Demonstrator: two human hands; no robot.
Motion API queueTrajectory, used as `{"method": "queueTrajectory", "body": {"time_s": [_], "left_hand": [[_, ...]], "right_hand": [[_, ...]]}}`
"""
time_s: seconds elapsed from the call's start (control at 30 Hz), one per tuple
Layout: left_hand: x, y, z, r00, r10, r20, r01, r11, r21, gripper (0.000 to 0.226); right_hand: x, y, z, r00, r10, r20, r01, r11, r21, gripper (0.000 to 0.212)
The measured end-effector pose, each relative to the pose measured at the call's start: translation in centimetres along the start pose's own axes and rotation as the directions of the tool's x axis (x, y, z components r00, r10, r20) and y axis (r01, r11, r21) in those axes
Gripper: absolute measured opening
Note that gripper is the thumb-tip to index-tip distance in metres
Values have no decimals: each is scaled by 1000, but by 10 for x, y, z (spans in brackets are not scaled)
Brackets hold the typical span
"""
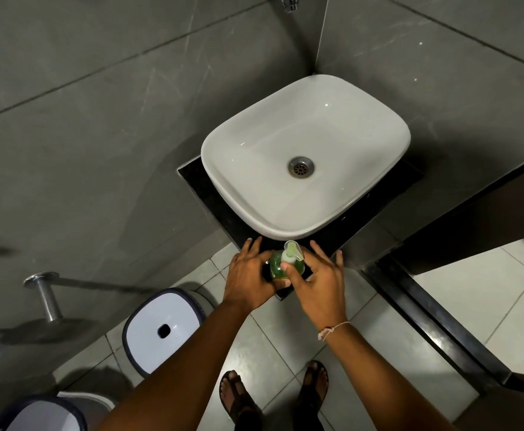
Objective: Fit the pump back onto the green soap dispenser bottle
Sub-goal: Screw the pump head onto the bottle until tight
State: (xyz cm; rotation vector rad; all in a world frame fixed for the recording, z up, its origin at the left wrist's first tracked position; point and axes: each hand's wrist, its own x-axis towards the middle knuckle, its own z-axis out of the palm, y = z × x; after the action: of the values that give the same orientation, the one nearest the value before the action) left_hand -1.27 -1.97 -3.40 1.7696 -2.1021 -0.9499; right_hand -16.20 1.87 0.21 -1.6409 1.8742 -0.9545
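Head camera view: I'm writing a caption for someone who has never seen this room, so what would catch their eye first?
The big white sink on its black counter in the corner of grey walls dominates the view. Just below it, at the counter's near edge, the left hand and right hand close around a green soap bottle with its pump on top. A white bin stands on the floor, lower left.

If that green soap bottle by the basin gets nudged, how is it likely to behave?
The green soap bottle looks rounded and squat, so probably steady upright, apt to roll if tipped. It stands near the black counter's front corner, so a push could send it off. Soap residue may make it slippery between the left hand and right hand.
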Motion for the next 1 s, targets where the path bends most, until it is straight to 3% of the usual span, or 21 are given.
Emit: {"method": "queueTrajectory", "body": {"time_s": [0.17, 0.37, 0.63, 0.83, 1.0], "left_hand": [[1, 0, 1, 1000, 5, -10, -5, 1000, 10, 72], [3, -2, 2, 1000, 22, -18, -21, 999, 34, 70], [-1, -1, 0, 999, -5, -40, 6, 1000, 15, 69], [0, 0, 2, 1000, -9, -26, 10, 999, 34, 63], [0, 4, 3, 1000, -4, -20, 6, 997, 72, 66]], "right_hand": [[8, 0, -2, 998, 19, 64, -23, 998, 52, 40], [7, 1, 4, 998, 24, -55, -28, 997, -69, 36], [-5, -7, 20, 977, 38, -210, -51, 997, -58, 36], [3, 1, 8, 995, 46, -86, -42, 998, 44, 41], [5, 11, -11, 998, -17, 63, 9, 991, 137, 60]]}}
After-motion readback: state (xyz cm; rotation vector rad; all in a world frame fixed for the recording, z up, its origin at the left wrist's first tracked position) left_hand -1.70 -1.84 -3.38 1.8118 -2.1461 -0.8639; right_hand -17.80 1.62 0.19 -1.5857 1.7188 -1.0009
